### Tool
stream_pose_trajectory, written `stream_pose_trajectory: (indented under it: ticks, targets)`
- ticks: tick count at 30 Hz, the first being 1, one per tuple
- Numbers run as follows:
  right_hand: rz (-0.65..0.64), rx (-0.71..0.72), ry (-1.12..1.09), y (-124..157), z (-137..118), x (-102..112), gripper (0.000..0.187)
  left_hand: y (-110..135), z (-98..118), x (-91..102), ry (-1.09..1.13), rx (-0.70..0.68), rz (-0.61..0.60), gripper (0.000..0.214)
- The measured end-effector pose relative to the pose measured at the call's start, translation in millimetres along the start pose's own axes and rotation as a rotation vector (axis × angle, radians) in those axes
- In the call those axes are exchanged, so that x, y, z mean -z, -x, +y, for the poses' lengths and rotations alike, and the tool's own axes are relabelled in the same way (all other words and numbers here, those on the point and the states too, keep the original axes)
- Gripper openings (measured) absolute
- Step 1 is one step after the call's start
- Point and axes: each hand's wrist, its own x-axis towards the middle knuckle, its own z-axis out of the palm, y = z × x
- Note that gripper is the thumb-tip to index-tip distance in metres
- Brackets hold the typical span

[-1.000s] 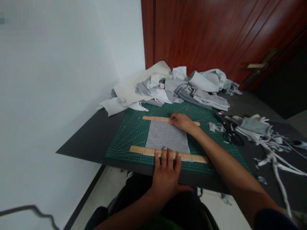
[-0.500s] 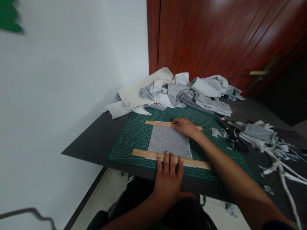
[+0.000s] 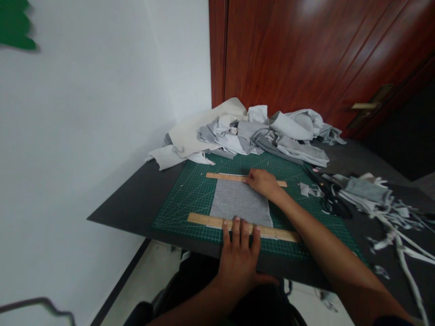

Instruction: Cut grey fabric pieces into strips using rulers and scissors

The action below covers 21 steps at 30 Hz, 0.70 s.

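Note:
A grey fabric rectangle [image 3: 239,202] lies on a green cutting mat [image 3: 185,192]. A wooden ruler [image 3: 207,221] crosses its near edge, and my left hand [image 3: 239,258] presses flat on that ruler with fingers spread. A second wooden ruler [image 3: 224,176] lies along the fabric's far edge. My right hand [image 3: 262,182] rests on this far ruler with fingers curled down; I cannot make out whether it pinches anything small.
A heap of grey and white fabric pieces [image 3: 248,131] sits behind the mat. Black scissors [image 3: 328,199] and fabric strips [image 3: 380,199] lie to the right on the dark table [image 3: 132,201]. A white wall is at left, a red-brown door [image 3: 306,54] behind.
Both hands stay on their rulers. The camera has tilted slightly, so the scene sits a little lower and to the right in the frame.

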Motion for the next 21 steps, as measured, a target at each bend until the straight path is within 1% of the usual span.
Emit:
stream_pose_trajectory:
  ticks: [5, 11, 21]
  targets:
    - [0.02, 0.001, 0.035, 4, -5, 2, 0.034, 0, 0, 0.9, 0.0, 0.005, -0.012, 0.124]
    - [0.036, -0.02, 0.083, 6, -10, 4, 0.045, -1, 0, 2.9, 0.0, 0.012, -0.01, 0.123]
    - [0.04, -0.036, 0.085, 7, -14, 3, 0.048, -1, 0, 2.7, -0.009, 0.016, -0.027, 0.127]
